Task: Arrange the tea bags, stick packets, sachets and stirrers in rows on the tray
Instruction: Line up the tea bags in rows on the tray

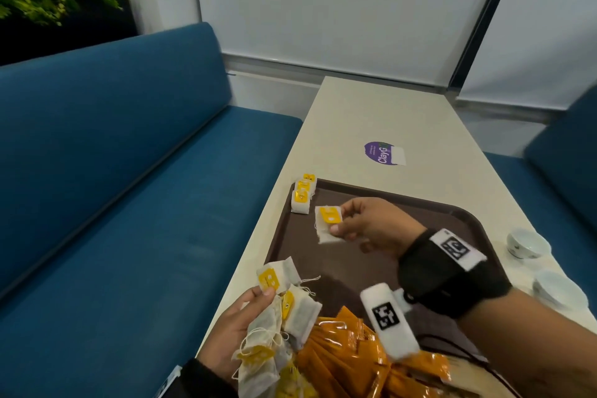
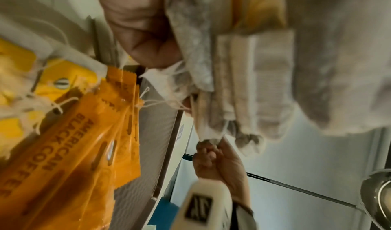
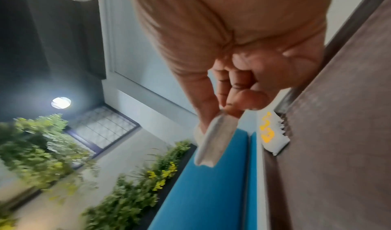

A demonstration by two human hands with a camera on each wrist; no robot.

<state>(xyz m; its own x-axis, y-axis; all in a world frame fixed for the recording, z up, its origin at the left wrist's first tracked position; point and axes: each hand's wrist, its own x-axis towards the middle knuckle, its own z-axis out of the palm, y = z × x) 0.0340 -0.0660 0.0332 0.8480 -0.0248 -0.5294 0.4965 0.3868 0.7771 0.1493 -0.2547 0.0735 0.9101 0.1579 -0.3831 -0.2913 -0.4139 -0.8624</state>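
A brown tray (image 1: 323, 255) lies on the pale table. Three tea bags with yellow tags (image 1: 302, 195) lie in a row at its far left corner, also seen in the right wrist view as tea bags (image 3: 273, 134). My right hand (image 1: 365, 226) hovers over the tray's left part and pinches one tea bag (image 1: 328, 223) by its edge; that bag (image 3: 213, 143) hangs from thumb and fingers. My left hand (image 1: 239, 323) at the tray's near left corner grips a bunch of tea bags (image 1: 284, 307), one fanned up under the thumb. Orange coffee stick packets (image 1: 352, 362) are piled at the tray's near edge.
Two small white cups (image 1: 526, 244) stand on the table right of the tray. A purple round sticker (image 1: 382, 153) is on the tabletop beyond the tray. A blue bench (image 1: 129, 187) runs along the table's left side. A black cable (image 1: 465, 355) crosses the tray's near right.
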